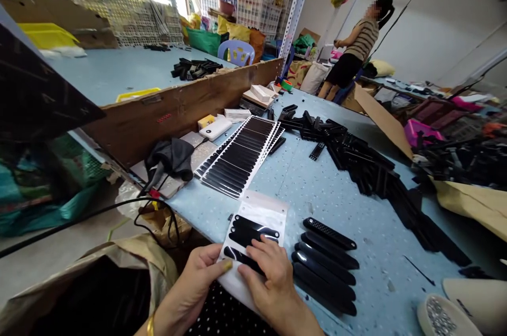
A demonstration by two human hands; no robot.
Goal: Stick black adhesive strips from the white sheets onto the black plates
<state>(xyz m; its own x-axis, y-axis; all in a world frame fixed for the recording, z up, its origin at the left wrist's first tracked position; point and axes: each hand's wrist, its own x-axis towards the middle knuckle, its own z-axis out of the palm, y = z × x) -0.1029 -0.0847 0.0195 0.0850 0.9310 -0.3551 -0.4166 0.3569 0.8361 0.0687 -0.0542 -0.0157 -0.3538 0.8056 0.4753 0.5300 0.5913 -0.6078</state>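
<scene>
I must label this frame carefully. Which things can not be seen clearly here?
Head view only:
- Sticker sheet: lower part hidden under both hands, left hand, right hand.
- White dish: cut off by the bottom edge; contents too small.
- Black parts pile: single pieces blur together.

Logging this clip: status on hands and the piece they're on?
Left hand pinching the white sheet's edge. Right hand pressing a black strip on the sheet. Row of black strips lying just right; nothing blocking.
</scene>
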